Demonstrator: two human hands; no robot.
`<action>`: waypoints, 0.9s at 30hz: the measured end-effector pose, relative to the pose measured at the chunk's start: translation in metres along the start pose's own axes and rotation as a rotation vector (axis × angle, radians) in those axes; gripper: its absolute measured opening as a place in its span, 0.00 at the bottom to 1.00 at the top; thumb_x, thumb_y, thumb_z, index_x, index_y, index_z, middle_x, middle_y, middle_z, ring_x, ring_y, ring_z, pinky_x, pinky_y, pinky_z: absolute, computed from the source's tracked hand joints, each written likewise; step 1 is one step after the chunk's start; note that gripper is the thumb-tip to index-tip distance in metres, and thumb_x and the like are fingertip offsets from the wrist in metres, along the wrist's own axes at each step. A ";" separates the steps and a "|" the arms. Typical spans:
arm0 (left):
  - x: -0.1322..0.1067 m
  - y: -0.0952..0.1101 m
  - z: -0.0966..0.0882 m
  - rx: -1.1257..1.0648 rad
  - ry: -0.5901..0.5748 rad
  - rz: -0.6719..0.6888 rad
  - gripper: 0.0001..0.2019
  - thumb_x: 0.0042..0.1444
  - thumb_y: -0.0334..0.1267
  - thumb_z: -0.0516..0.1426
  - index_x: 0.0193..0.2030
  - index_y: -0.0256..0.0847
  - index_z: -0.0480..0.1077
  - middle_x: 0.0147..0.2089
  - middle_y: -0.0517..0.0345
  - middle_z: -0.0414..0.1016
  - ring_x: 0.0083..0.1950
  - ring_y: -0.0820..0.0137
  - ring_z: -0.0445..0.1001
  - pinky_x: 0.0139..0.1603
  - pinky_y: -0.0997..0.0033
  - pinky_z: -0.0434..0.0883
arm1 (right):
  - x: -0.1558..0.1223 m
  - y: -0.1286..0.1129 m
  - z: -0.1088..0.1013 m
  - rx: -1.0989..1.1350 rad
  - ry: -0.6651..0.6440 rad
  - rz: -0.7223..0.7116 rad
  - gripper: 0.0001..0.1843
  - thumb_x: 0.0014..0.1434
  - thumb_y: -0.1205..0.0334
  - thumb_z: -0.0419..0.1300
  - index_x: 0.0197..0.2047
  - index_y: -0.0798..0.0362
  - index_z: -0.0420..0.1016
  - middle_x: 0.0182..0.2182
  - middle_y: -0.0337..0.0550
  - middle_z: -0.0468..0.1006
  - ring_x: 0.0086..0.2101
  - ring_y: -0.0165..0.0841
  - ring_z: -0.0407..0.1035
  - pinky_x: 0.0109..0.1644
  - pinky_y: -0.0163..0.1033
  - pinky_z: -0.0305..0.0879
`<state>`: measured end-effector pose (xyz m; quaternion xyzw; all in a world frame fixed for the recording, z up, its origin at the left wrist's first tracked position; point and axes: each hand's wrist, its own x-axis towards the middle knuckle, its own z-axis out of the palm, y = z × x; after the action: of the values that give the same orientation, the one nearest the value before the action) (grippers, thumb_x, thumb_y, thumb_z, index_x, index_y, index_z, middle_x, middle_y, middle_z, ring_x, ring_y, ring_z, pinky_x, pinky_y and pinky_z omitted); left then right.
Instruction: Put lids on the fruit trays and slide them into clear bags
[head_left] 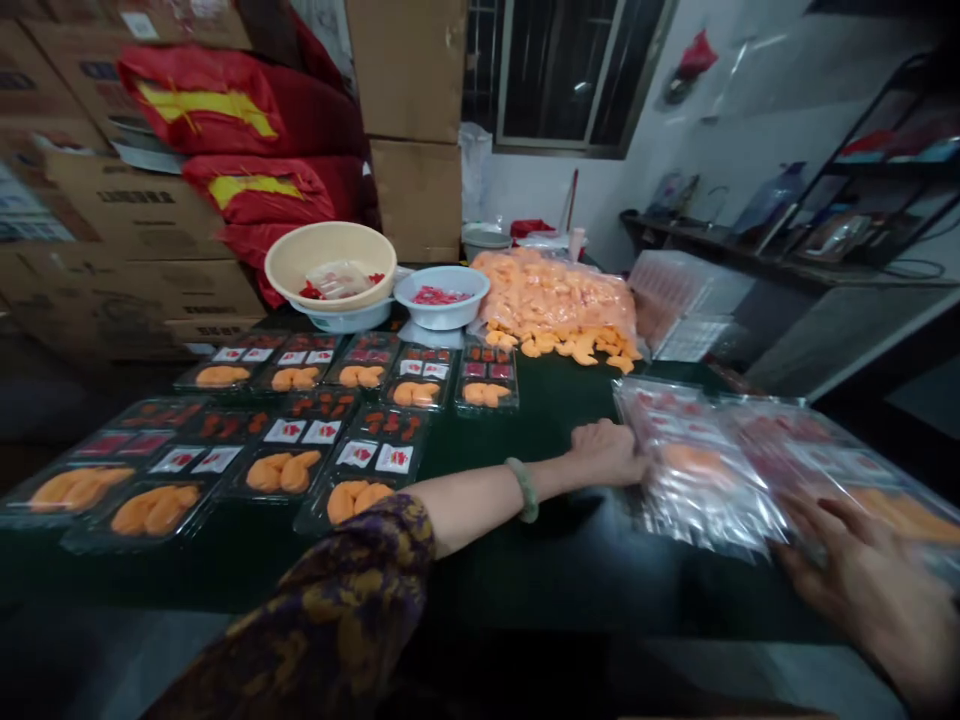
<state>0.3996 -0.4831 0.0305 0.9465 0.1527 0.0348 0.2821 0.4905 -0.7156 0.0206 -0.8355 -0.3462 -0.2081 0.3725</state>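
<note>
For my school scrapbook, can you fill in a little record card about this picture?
Hands: left hand and right hand, both at clear plastic packs
Left wrist: green bangle
Surface: dark green table
On it: trays of orange pieces, bag of orange pieces, white bowl of red bits
Behind: cardboard boxes, red sacks

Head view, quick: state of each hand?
Left hand: closed, gripping the edge of the bagged food trays.
Right hand: open, pressed against the same trays, blurred.
</note>
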 end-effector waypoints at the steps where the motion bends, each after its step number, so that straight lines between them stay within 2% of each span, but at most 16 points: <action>1: -0.006 -0.014 -0.013 0.124 0.035 0.018 0.20 0.51 0.48 0.53 0.45 0.35 0.69 0.48 0.41 0.68 0.49 0.54 0.69 0.45 0.59 0.68 | -0.003 -0.014 0.001 0.000 -0.028 -0.026 0.19 0.42 0.43 0.58 0.35 0.42 0.74 0.42 0.63 0.72 0.41 0.53 0.67 0.40 0.59 0.58; 2: -0.012 -0.030 -0.027 0.217 0.090 -0.002 0.19 0.52 0.46 0.52 0.47 0.35 0.67 0.50 0.42 0.66 0.51 0.55 0.67 0.46 0.59 0.68 | -0.004 -0.031 0.007 0.046 -0.072 -0.032 0.22 0.43 0.40 0.57 0.40 0.41 0.73 0.44 0.61 0.72 0.42 0.53 0.67 0.40 0.58 0.60; 4: -0.018 -0.068 -0.056 0.353 0.196 -0.102 0.20 0.54 0.43 0.51 0.52 0.37 0.64 0.56 0.43 0.61 0.56 0.55 0.61 0.52 0.57 0.64 | 0.002 -0.070 0.032 0.244 -0.234 0.117 0.24 0.46 0.43 0.56 0.47 0.41 0.70 0.46 0.56 0.73 0.39 0.47 0.70 0.37 0.53 0.65; 7: -0.015 -0.124 -0.088 0.420 0.176 -0.267 0.23 0.55 0.43 0.52 0.56 0.38 0.59 0.62 0.42 0.52 0.61 0.51 0.54 0.55 0.53 0.59 | 0.033 -0.125 0.105 0.568 -0.474 0.359 0.19 0.47 0.55 0.60 0.44 0.49 0.72 0.44 0.48 0.75 0.42 0.40 0.70 0.40 0.41 0.69; 9: -0.010 -0.152 -0.097 0.409 0.113 -0.315 0.24 0.54 0.44 0.53 0.57 0.37 0.60 0.61 0.40 0.54 0.60 0.50 0.55 0.54 0.52 0.60 | 0.061 -0.150 0.164 0.643 -0.509 0.631 0.13 0.51 0.64 0.59 0.42 0.52 0.71 0.39 0.44 0.75 0.38 0.33 0.70 0.34 0.33 0.68; 12: -0.006 -0.173 -0.096 0.389 0.059 -0.312 0.23 0.55 0.46 0.51 0.56 0.37 0.60 0.60 0.41 0.57 0.59 0.54 0.60 0.54 0.55 0.60 | 0.097 -0.176 0.237 0.635 -0.577 0.786 0.06 0.56 0.68 0.56 0.39 0.57 0.69 0.29 0.40 0.73 0.27 0.27 0.68 0.25 0.30 0.64; 14: -0.006 -0.178 -0.094 0.380 0.068 -0.290 0.24 0.56 0.46 0.49 0.57 0.36 0.60 0.61 0.40 0.55 0.59 0.54 0.60 0.56 0.54 0.59 | 0.112 -0.186 0.267 0.644 -0.639 0.837 0.06 0.59 0.65 0.56 0.38 0.59 0.69 0.26 0.37 0.71 0.22 0.23 0.64 0.23 0.29 0.63; 17: -0.009 -0.182 -0.092 0.351 0.097 -0.259 0.23 0.58 0.46 0.45 0.57 0.35 0.59 0.59 0.40 0.57 0.57 0.53 0.62 0.55 0.54 0.60 | 0.121 -0.191 0.285 0.690 -0.713 0.913 0.10 0.61 0.61 0.56 0.34 0.60 0.69 0.22 0.34 0.68 0.17 0.20 0.60 0.18 0.27 0.58; 20: -0.012 -0.182 -0.093 0.314 0.095 -0.212 0.22 0.59 0.44 0.43 0.56 0.36 0.59 0.57 0.41 0.59 0.53 0.55 0.67 0.50 0.56 0.65 | 0.121 -0.186 0.285 0.795 -0.744 0.956 0.10 0.61 0.64 0.54 0.29 0.60 0.68 0.15 0.34 0.66 0.12 0.21 0.57 0.14 0.27 0.52; 22: -0.012 -0.182 -0.097 0.296 0.070 -0.158 0.21 0.58 0.43 0.46 0.55 0.38 0.61 0.56 0.43 0.62 0.51 0.56 0.69 0.48 0.59 0.66 | 0.120 -0.179 0.284 0.878 -0.743 0.960 0.09 0.60 0.67 0.54 0.29 0.59 0.69 0.13 0.36 0.67 0.12 0.23 0.60 0.14 0.27 0.55; 25: -0.007 -0.191 -0.118 0.294 0.034 -0.076 0.15 0.55 0.39 0.52 0.49 0.44 0.67 0.50 0.51 0.70 0.47 0.63 0.71 0.45 0.68 0.68 | 0.116 -0.166 0.281 0.963 -0.716 0.969 0.06 0.58 0.69 0.55 0.31 0.59 0.71 0.17 0.40 0.74 0.17 0.28 0.69 0.19 0.30 0.65; 27: -0.003 -0.210 -0.143 0.338 0.056 -0.091 0.12 0.53 0.34 0.54 0.45 0.43 0.70 0.46 0.53 0.73 0.48 0.63 0.71 0.44 0.69 0.68 | 0.114 -0.156 0.279 0.994 -0.697 0.989 0.06 0.57 0.71 0.55 0.30 0.59 0.71 0.20 0.43 0.77 0.20 0.31 0.72 0.23 0.32 0.68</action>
<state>0.3182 -0.2419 0.0362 0.9712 0.2069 0.0221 0.1159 0.4779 -0.3784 -0.0128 -0.6452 -0.0831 0.4357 0.6221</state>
